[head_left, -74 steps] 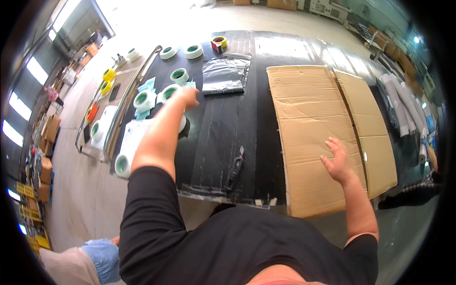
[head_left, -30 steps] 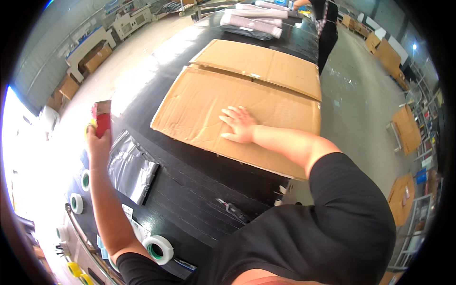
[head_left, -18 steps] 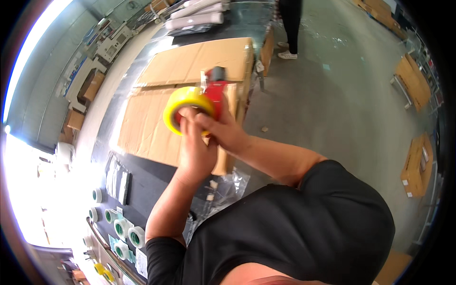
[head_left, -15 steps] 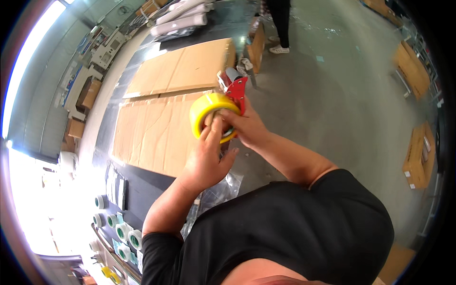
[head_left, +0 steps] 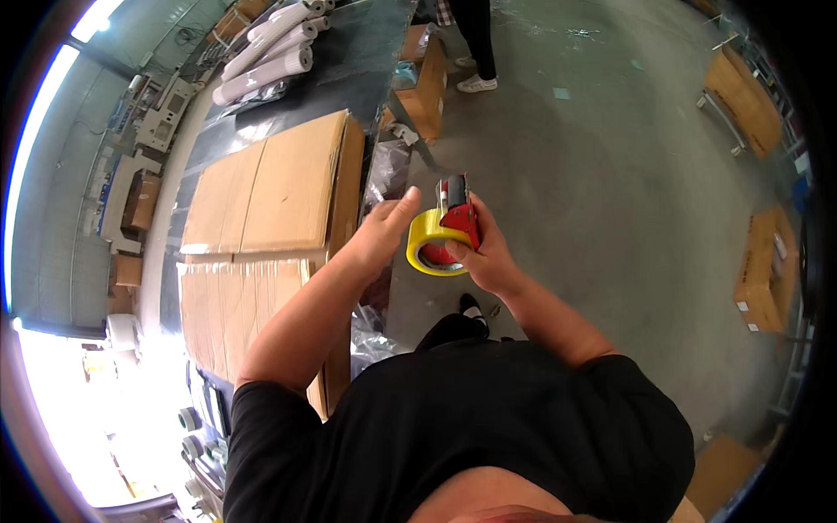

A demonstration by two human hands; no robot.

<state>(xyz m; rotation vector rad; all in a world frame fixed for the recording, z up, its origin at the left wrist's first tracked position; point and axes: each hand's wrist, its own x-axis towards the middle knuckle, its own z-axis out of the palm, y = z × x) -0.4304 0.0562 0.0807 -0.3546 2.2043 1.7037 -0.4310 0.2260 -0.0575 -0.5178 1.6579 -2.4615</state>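
Dispenser (head_left: 460,225) with yellow tape (head_left: 420,235) pointed forward, grasped in the right hand (head_left: 490,259). Just left — unclenched, apparently empty — hung the left hand (head_left: 384,230), nearer the box (head_left: 292,193).

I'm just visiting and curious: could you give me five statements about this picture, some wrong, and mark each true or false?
1. The right hand holds a red dispenser. True.
2. Several pale rolls lie on the table. True.
3. The tape on the dispenser is blue. False: the tape is yellow.
4. The cardboard lies on the floor. False: the cardboard is on the table.
5. A white shoe shows near the top edge. True.
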